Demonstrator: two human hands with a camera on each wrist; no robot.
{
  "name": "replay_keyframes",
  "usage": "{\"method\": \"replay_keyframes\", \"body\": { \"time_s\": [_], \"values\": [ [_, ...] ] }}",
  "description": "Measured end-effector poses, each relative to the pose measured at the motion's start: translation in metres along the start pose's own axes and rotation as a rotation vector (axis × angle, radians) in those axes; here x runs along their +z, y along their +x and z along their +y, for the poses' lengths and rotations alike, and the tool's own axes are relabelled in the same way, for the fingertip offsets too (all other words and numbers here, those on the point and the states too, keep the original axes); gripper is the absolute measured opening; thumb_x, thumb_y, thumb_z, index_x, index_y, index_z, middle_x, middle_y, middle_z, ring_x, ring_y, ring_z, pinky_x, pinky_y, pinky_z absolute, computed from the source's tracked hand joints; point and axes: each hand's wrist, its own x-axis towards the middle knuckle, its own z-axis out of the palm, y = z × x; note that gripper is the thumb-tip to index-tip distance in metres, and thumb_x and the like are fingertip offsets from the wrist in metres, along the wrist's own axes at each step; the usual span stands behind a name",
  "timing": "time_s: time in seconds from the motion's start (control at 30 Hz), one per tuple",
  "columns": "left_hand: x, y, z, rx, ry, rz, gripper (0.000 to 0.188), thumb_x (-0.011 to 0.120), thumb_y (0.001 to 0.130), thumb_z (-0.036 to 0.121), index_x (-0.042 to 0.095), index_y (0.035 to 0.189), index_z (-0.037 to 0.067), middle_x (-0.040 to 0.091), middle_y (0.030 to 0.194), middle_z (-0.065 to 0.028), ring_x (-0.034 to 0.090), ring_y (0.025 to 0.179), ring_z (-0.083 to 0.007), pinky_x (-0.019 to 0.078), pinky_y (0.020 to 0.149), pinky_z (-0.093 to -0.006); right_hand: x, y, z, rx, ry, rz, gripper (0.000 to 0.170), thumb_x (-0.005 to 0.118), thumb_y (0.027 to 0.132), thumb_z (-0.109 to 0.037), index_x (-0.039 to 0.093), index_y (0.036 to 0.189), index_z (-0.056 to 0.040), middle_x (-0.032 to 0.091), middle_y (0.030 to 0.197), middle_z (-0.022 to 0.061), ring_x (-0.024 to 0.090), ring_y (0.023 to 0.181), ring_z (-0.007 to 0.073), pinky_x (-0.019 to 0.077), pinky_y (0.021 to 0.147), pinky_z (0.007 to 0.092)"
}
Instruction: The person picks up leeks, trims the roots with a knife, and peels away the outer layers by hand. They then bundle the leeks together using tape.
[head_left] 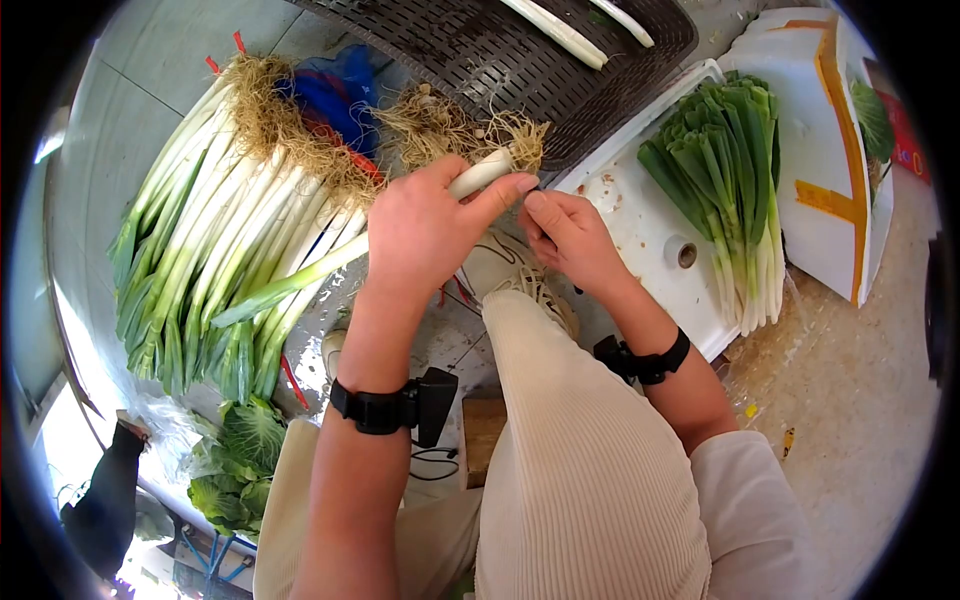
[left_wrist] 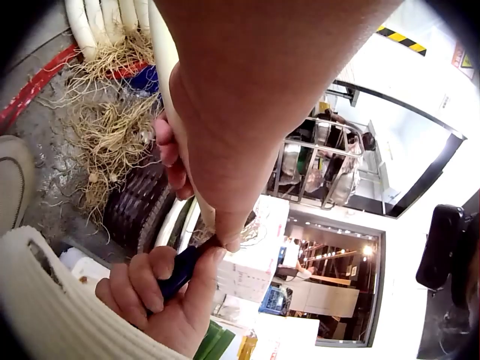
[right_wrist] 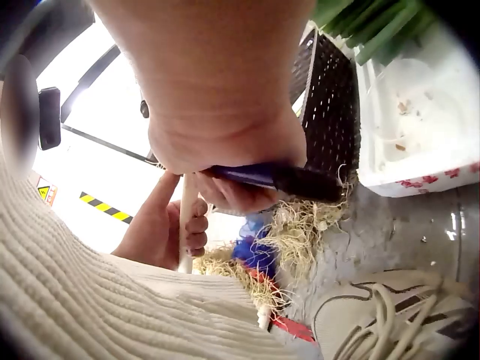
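Note:
The left hand [head_left: 425, 225] grips a leek [head_left: 480, 174] by its white stem, the root end pointing up and right and the green end down and left. Close beside the roots, the right hand [head_left: 575, 240] curls round a dark blue handle, seen as a knife handle [left_wrist: 178, 271] in the left wrist view and as the same dark handle [right_wrist: 255, 175] in the right wrist view. Its blade is mostly hidden; the thumbs of both hands are near the stem's root end. A pile of leeks [head_left: 215, 230] with roots lies at the left.
Cut roots [head_left: 425, 122] lie on the floor beyond the hands. A brown basket [head_left: 480, 70] holding white stems stands at the top. Trimmed leeks [head_left: 735, 170] lie across a white foam tray [head_left: 640, 235] at the right. Leafy greens [head_left: 235, 470] are at the lower left.

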Motion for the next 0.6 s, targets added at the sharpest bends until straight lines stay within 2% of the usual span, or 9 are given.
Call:
{"method": "replay_keyframes", "body": {
  "time_s": [0.23,0.6],
  "values": [
    [0.0006,0.0003,0.0005,-0.019,-0.018,-0.032,0.061,0.073,0.079,0.064,0.062,0.073,0.004,0.057,0.057,-0.0097,0.057,0.053,-0.0254,0.0451,0.053,-0.0383,-0.0005,-0.0032,0.0022,-0.026,-0.065,0.038,0.039,0.055,0.103,-0.034,0.055,0.076,-0.0062,0.044,0.059,-0.0057,0.036,0.052,0.0034,0.0295,0.047,0.0235],
    [0.0025,0.0009,-0.0002,-0.008,0.004,-0.027,0.066,0.071,0.079,0.068,0.060,0.070,0.004,0.056,0.057,-0.0096,0.055,0.053,-0.0256,0.0439,0.053,-0.0393,-0.0008,-0.0033,0.0057,-0.084,-0.157,0.086,0.043,0.055,0.103,-0.035,0.052,0.071,-0.0061,0.043,0.060,-0.0052,0.036,0.056,0.0047,0.0306,0.050,0.0251]
  ]
}}
